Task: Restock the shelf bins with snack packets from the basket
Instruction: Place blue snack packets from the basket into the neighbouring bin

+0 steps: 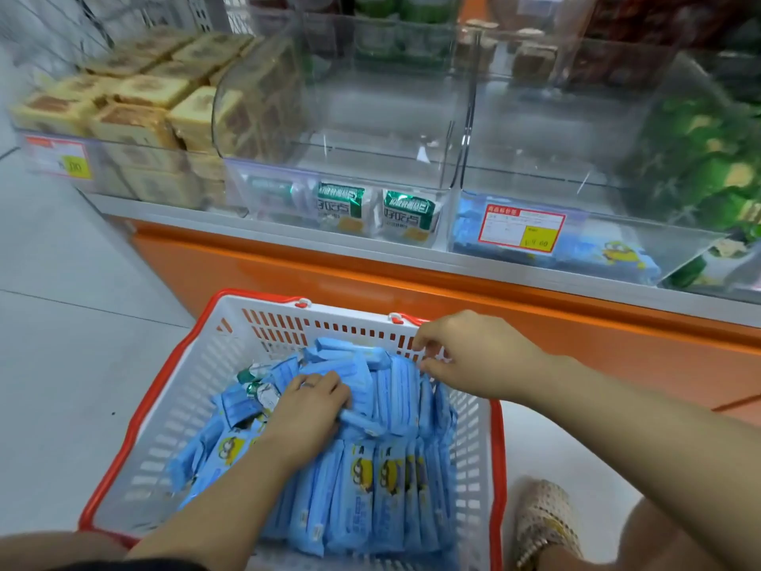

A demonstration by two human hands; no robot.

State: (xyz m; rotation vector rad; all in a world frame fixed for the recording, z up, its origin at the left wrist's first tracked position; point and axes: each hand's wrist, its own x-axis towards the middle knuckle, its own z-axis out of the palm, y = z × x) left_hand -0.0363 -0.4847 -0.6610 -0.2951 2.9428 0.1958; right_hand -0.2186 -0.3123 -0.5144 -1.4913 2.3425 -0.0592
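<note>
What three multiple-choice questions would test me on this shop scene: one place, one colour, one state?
1. Where are the left hand and right hand? A. behind the back B. in the basket C. raised overhead
2. The basket's rim is: A. red B. green C. black
3. The right hand is: A. flat, empty B. a bare fist C. pinching blue packets
Answers: B, both reach among the packets; A, red edges the white walls; C, it nips packet tops.

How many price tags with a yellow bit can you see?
2: a left price tag on the cake bin, a right price tag on the blue-packet bin. Others may be hidden.
</note>
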